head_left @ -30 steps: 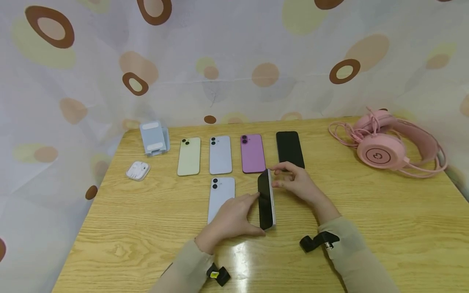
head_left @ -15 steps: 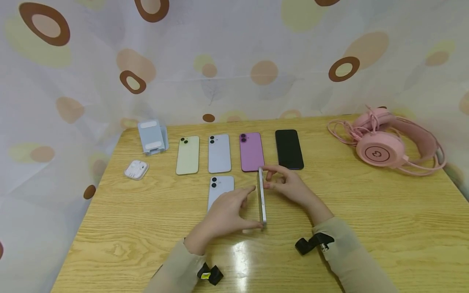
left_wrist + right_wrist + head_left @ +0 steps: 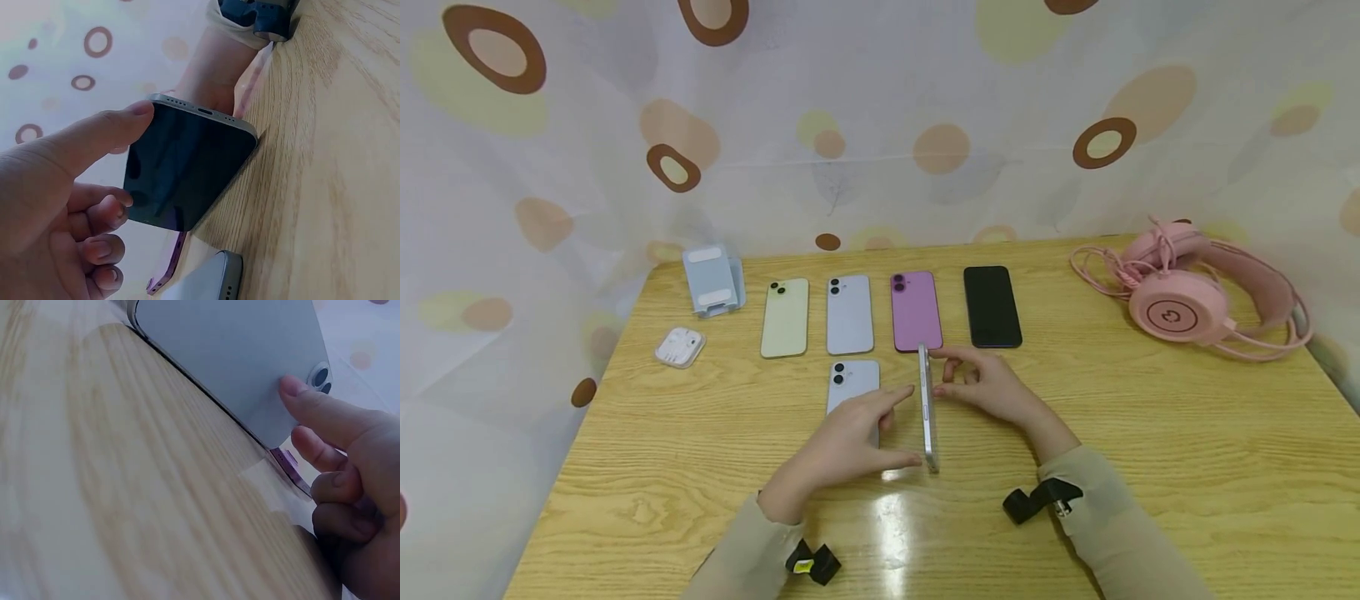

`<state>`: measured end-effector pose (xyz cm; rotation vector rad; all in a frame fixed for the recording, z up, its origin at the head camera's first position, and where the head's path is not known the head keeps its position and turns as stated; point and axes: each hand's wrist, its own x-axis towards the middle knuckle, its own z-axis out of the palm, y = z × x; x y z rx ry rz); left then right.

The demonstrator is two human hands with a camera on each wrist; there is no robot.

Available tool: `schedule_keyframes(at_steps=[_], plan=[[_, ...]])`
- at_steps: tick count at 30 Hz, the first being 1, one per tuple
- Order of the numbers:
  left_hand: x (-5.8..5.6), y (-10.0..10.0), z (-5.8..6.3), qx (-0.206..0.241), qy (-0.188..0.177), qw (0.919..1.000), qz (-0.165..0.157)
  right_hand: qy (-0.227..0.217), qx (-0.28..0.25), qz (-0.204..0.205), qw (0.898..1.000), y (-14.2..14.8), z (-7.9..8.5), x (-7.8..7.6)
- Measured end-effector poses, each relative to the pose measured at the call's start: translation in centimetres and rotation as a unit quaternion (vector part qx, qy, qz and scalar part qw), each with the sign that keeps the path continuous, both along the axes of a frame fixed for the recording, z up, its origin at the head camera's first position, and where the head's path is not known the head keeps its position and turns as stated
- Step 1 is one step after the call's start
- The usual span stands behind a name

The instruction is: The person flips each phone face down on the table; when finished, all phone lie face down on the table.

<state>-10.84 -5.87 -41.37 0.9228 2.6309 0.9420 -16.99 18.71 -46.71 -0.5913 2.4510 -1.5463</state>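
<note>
A smartphone (image 3: 927, 408) with a silver frame stands on its long edge on the table, between my hands. Its dark screen (image 3: 187, 165) faces my left hand (image 3: 842, 442), whose thumb is at the lower corner and whose index finger points toward the screen side without gripping. My right hand (image 3: 992, 387) is at the far end, its thumb on the pale back (image 3: 231, 369) and its index finger reaching the end of the frame. The index finger's contact is hidden in the right wrist view. A light blue phone (image 3: 856, 379) lies partly under my left hand.
Along the back lie a yellow phone (image 3: 785, 321), a pale blue phone (image 3: 850, 317), a purple phone (image 3: 916, 308) and a black phone (image 3: 992, 307). A blue stand (image 3: 711, 279) and an earphone case (image 3: 680, 347) are at left, pink headphones (image 3: 1180, 308) at right.
The phone between my hands has shifted left and tipped past upright, its screen turning out of the head view. My left hand has drawn back left; my right has followed the phone.
</note>
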Motion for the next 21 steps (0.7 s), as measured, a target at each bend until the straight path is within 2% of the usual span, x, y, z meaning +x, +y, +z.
schedule_keyframes(at_steps=[6,12,21], plan=[[0.1,-0.5,-0.1,0.023,-0.012,0.9996,0.006,0.009,0.027,0.012,1.0,0.0,-0.1,0.0],[0.1,-1.1,-0.4,0.012,-0.005,0.9999,0.01,0.014,0.038,0.015,0.999,0.0,-0.4,0.0],[0.1,-1.8,-0.7,0.0,-0.035,0.9992,0.017,0.006,0.077,0.019,0.997,0.0,-0.1,-0.1]])
